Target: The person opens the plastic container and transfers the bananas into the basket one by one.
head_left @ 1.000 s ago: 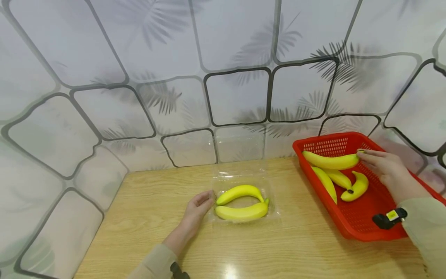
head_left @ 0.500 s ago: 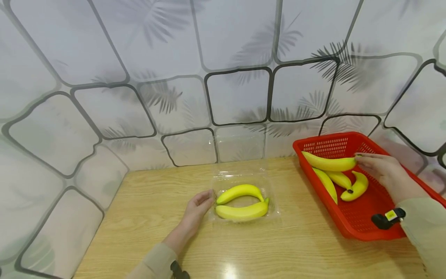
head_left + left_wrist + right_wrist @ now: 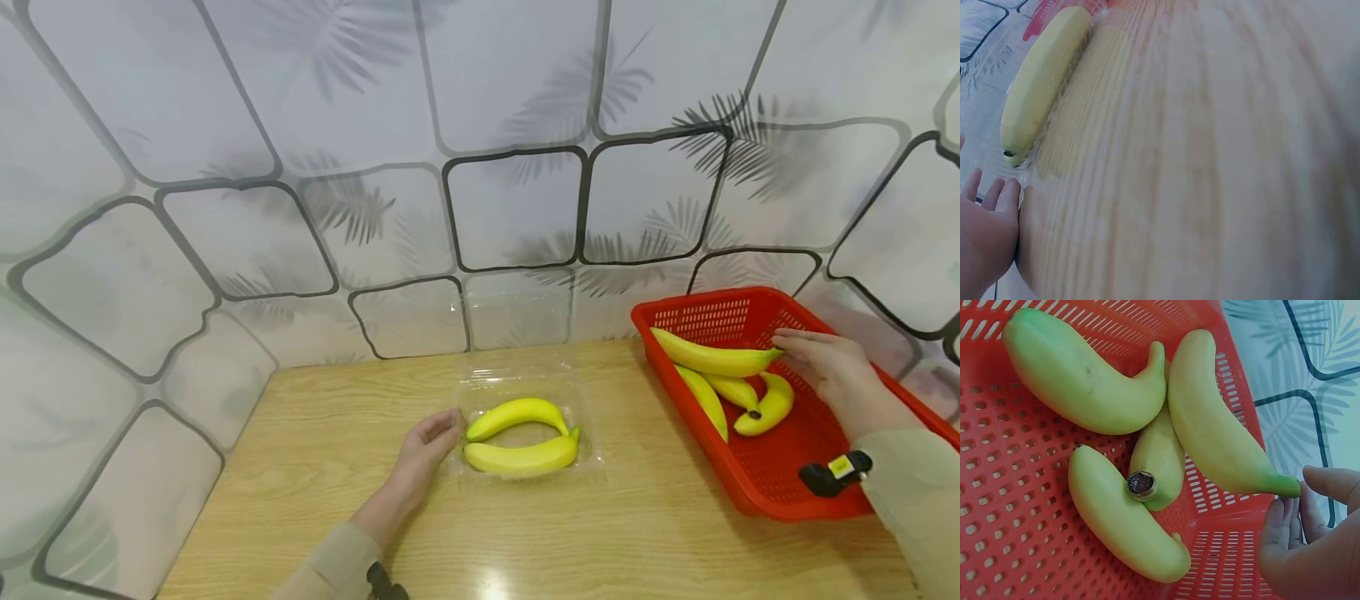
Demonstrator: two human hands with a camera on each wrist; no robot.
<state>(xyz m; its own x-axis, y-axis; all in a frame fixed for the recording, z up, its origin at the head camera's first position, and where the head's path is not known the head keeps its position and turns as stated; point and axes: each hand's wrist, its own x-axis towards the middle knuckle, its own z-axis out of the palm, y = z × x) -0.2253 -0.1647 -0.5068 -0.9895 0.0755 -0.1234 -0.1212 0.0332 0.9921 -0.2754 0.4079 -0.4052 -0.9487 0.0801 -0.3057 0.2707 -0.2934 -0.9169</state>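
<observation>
Yellow, the uppermost banana (image 3: 1213, 419) lies with its green stem (image 3: 1285, 485) at the slack, unclenched right grip (image 3: 1315, 550).

Wall (image 3: 517, 217), across the upper frame: pale grey-white, patterned with rounded blocks outlined in black and grey, and overlaid with grey fern-like fronds. Table (image 3: 337, 467), lower frame: light tan, marked with wood grain; in the left-wrist view, the grain is seen as darker brown streaks. Box (image 3: 513, 375), centre: colourless and transparent; by it, two yellow bananas (image 3: 521, 457) tipped with green are enclosed. Basket (image 3: 780, 507), right: solid red, its walls patterned with slots. In the right-wrist view, a green stem is shown on the rightmost banana (image 3: 1210, 419), and a brown-black end on the middle banana (image 3: 1157, 453). Sleeves (image 3: 911, 479), lower corners: pale beige. Wristband (image 3: 823, 479), lower right: black, marked with a yellow patch.
</observation>
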